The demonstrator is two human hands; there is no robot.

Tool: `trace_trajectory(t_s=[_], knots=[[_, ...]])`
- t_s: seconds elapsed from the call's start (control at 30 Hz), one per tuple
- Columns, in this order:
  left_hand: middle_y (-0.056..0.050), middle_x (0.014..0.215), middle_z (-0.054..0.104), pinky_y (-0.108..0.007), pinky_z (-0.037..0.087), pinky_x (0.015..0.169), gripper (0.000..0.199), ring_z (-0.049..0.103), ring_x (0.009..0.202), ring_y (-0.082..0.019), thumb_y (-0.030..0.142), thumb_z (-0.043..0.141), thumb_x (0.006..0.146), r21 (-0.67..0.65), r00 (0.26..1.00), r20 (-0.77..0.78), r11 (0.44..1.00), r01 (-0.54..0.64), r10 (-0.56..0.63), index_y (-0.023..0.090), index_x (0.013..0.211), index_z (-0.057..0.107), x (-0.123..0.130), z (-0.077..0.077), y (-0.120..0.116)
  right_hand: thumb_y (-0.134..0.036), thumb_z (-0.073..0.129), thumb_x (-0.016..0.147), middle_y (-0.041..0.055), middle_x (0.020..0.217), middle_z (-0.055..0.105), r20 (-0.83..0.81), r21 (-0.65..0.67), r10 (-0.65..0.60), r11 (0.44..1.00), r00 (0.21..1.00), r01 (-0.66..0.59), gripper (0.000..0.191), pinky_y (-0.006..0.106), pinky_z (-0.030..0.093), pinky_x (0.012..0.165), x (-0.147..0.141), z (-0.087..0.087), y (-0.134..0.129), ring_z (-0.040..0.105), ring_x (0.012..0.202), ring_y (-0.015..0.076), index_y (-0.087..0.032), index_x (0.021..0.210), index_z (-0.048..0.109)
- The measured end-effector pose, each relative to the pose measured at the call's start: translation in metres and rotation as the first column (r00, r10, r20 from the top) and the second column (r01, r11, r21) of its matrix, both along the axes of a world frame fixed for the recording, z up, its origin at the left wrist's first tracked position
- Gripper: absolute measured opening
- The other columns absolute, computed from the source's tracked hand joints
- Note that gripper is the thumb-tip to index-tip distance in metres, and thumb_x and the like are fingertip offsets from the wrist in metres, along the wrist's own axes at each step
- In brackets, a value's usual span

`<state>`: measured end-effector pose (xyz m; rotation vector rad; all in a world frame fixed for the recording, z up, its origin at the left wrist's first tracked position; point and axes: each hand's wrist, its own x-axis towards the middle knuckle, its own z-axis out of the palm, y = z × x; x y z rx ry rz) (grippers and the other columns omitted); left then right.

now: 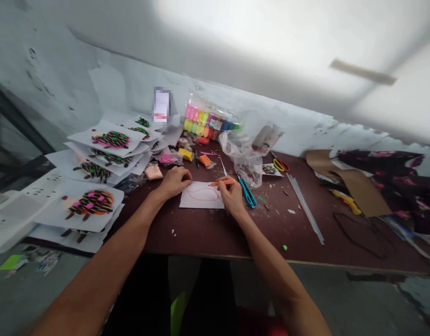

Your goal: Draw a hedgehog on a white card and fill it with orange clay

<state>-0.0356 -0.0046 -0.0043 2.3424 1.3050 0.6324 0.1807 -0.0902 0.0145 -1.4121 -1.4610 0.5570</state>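
My left hand (pixel 175 183) rests flat on the left edge of a white sheet of paper (pixel 201 198) and holds nothing. The sheet lies on a dark reddish-brown table (pixel 187 233) and bears a thin orange outline of a rounded shape. My right hand (pixel 229 195) grips an orange pen or pencil (pixel 222 182), with its tip hidden by my fingers at the sheet's right part. Just right of that hand lies a teal-handled tool (pixel 248 192), perhaps scissors.
Stacked paper sheets with colourful clay pictures (pixel 92 205) pile up at the left. A bag of coloured clay tubs (pixel 210 122), clear plastic bags (pixel 245 156) and scissors (pixel 280 164) stand behind. A long metal strip (pixel 304 205), cardboard (pixel 355 179) and dark floral cloth (pixel 386 186) lie right.
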Motion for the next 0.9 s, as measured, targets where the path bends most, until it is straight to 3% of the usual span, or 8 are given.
trace_trajectory(t_s=[0.17, 0.3, 0.47, 0.6, 0.9], knots=[[-0.007, 0.091, 0.071, -0.039, 0.051, 0.087, 0.014, 0.062, 0.093, -0.026, 0.023, 0.059, 0.079, 0.022, 1.000, -0.027, 1.000, -0.009, 0.009, 0.022, 0.079, 0.073, 0.004, 0.002, 0.000, -0.036, 0.051, 0.082, -0.0002, 0.066, 0.060, 0.014, -0.008, 0.045, 0.999, 0.999, -0.045, 0.023, 0.025, 0.037, 0.056, -0.004, 0.003, -0.006, 0.051, 0.058, 0.0136, -0.020, 0.076, 0.065], [-0.006, 0.100, 0.072, -0.042, 0.048, 0.095, 0.021, 0.062, 0.101, -0.025, 0.021, 0.054, 0.081, 0.031, 0.998, 0.056, 0.999, 0.016, -0.018, 0.022, 0.089, 0.074, 0.004, 0.009, -0.003, -0.036, 0.053, 0.084, 0.0003, 0.065, 0.063, 0.061, -0.011, 0.109, 0.994, 0.992, -0.108, 0.024, 0.024, 0.035, 0.054, -0.012, 0.008, -0.014, 0.049, 0.055, 0.0125, -0.019, 0.077, 0.068], [-0.004, 0.117, 0.071, -0.044, 0.041, 0.107, 0.039, 0.057, 0.116, -0.028, 0.029, 0.066, 0.074, -0.098, 0.979, 0.099, 0.977, 0.188, -0.178, 0.025, 0.112, 0.072, -0.006, 0.015, -0.017, -0.032, 0.054, 0.084, 0.0018, 0.070, 0.069, 0.102, -0.006, 0.144, 0.990, 0.984, -0.144, 0.021, 0.024, 0.036, 0.054, -0.016, 0.011, -0.019, 0.049, 0.054, 0.0116, -0.018, 0.078, 0.069], [-0.004, 0.128, 0.064, -0.049, 0.032, 0.114, 0.056, 0.047, 0.127, -0.032, 0.040, 0.076, 0.067, -0.176, 0.978, 0.015, 0.962, 0.207, -0.207, 0.029, 0.121, 0.068, -0.011, 0.019, -0.027, -0.029, 0.054, 0.085, 0.0022, 0.073, 0.071, 0.126, 0.006, 0.152, 0.988, 0.980, -0.154, 0.021, 0.023, 0.038, 0.055, -0.018, 0.009, -0.020, 0.053, 0.055, 0.0113, -0.018, 0.079, 0.072], [-0.004, 0.131, 0.060, -0.047, 0.028, 0.115, 0.061, 0.044, 0.129, -0.032, 0.040, 0.075, 0.067, -0.219, 0.974, -0.005, 0.951, 0.219, -0.225, 0.030, 0.125, 0.064, -0.009, 0.019, -0.026, -0.023, 0.058, 0.087, 0.0044, 0.083, 0.075, 0.169, 0.023, 0.200, 0.978, 0.965, -0.207, 0.019, 0.023, 0.044, 0.061, -0.022, 0.005, -0.019, 0.063, 0.066, 0.0140, -0.019, 0.083, 0.075]])
